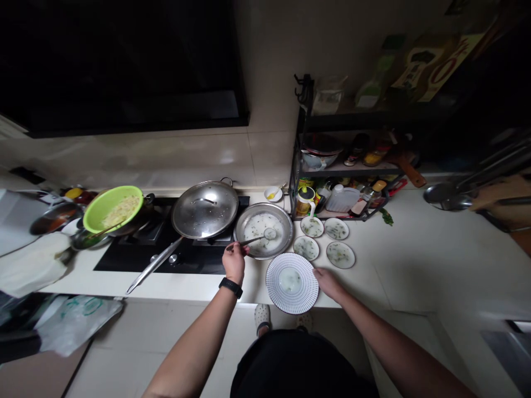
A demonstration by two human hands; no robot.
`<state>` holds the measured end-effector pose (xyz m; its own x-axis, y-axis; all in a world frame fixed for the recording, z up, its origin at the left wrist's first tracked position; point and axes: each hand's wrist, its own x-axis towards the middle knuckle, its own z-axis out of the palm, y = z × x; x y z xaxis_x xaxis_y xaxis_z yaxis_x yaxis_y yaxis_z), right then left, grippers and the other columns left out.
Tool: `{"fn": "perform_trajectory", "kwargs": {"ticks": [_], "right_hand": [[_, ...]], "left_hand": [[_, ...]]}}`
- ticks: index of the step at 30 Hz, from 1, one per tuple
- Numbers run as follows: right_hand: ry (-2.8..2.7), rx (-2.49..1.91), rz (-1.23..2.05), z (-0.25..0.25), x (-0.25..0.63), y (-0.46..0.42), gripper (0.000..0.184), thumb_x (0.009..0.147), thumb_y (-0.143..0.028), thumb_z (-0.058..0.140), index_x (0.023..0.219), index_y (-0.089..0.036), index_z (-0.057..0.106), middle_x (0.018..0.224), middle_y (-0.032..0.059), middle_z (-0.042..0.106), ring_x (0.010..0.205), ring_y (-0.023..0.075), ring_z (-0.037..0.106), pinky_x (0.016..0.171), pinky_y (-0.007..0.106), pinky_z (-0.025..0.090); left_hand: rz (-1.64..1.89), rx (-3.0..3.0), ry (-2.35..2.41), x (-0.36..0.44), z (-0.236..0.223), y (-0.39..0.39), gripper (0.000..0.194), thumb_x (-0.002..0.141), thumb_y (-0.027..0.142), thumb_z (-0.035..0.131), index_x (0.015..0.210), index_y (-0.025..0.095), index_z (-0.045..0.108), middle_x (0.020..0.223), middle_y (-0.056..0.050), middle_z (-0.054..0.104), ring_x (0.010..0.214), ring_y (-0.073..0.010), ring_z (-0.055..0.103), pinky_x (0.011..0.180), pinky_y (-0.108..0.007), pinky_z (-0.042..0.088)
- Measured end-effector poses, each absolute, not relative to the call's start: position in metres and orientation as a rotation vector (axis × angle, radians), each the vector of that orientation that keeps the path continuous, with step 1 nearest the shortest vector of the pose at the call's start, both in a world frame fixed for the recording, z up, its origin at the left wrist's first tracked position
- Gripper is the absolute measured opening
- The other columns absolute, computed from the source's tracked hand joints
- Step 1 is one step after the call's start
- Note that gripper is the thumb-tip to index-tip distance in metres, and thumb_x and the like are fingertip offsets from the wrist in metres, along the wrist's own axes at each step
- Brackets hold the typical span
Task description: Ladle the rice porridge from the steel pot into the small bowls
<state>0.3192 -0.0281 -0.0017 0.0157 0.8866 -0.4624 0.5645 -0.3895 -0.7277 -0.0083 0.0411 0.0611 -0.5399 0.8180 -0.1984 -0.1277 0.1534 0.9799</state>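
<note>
My left hand is closed around the handle of a ladle, whose round bowl sits over a wide metal basin of whitish liquid with green bits. With my right hand I grip the right rim of a striped plate, which has some of the same cloudy liquid in its middle. The plate is at the counter's front edge, just before the basin. To its upper right stand several small bowls with whitish liquid and green bits.
A lidded pan sits on the black stove, its long handle reaching past the front edge. Farther left is a green bowl of pale shreds. A dark rack with jars and bottles stands against the wall behind the small bowls.
</note>
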Motion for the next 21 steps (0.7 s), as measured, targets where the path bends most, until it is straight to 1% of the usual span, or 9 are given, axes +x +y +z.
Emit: {"fn": "perform_trajectory", "kwargs": {"ticks": [4,7,17,21], "right_hand": [[-1.478,-1.958,1.326,-0.002,0.319,-0.028,0.042,0.090,-0.049,0.039,0.073,-0.020,0.064,0.085,0.0114,0.075,0.084,0.0258,0.067,0.078,0.034,0.048],[-1.474,-1.950,1.336,-0.002,0.319,-0.028,0.041,0.088,-0.048,0.040,0.074,-0.020,0.065,0.085,0.0109,0.075,0.084,0.0251,0.067,0.078,0.033,0.047],[-1.468,-1.945,1.326,-0.006,0.318,-0.028,0.041,0.087,-0.048,0.039,0.071,-0.019,0.064,0.080,0.0108,0.074,0.078,0.0252,0.065,0.074,0.034,0.046],[-1.462,-1.935,1.335,-0.006,0.320,-0.028,0.042,0.087,-0.050,0.041,0.076,-0.019,0.067,0.086,0.0114,0.076,0.083,0.0258,0.067,0.077,0.034,0.047]], "left_hand": [[1.505,0.604,1.559,-0.006,0.079,0.039,0.029,0.087,0.042,0.064,0.099,0.016,0.058,0.069,-0.006,0.073,0.065,-0.0235,0.075,0.069,-0.039,0.062],[1.493,0.606,1.553,-0.005,0.095,0.036,0.030,0.086,0.042,0.065,0.099,0.016,0.058,0.068,-0.007,0.073,0.066,-0.0254,0.075,0.071,-0.042,0.062],[1.414,0.683,1.513,-0.001,0.126,0.009,0.041,0.085,0.050,0.068,0.103,0.014,0.062,0.072,-0.008,0.075,0.070,-0.0262,0.076,0.074,-0.042,0.063],[1.377,0.720,1.503,0.002,0.132,-0.010,0.048,0.083,0.055,0.070,0.104,0.012,0.062,0.073,-0.009,0.075,0.069,-0.0256,0.076,0.073,-0.042,0.063]]}}
